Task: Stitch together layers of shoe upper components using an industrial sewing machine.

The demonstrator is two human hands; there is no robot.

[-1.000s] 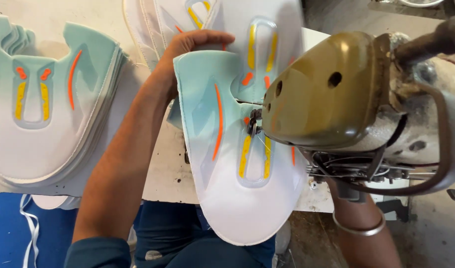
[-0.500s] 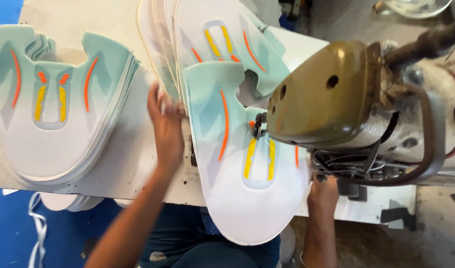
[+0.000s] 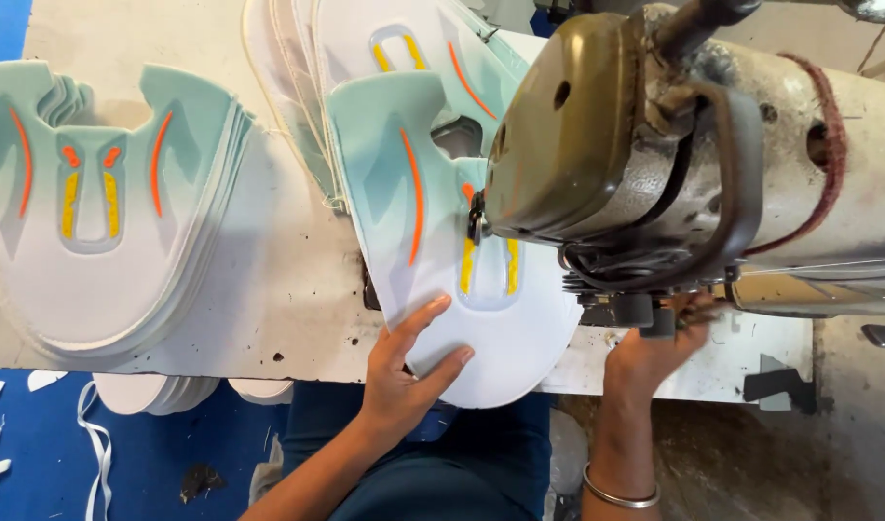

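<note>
At the bottom centre of the frame, the left hand (image 3: 402, 371) lay on the rounded white end of a shoe upper piece (image 3: 433, 232), fingers (image 3: 425, 318) spread and pressing flat rather than gripping it. Lower right, the right hand (image 3: 650, 352) reached up under the sewing machine (image 3: 645, 145); I could not tell whether its fingers were clenched on anything there. The piece lay on the bench (image 3: 288, 280) at mid-frame, its middle tucked beneath the machine head. It looked light, thin and floppy, probably best steered by flat palm pressure near the edge. Farther off, a stack of matching pieces (image 3: 95, 203) sat at the left, another pile (image 3: 365, 58) at the top.
</note>
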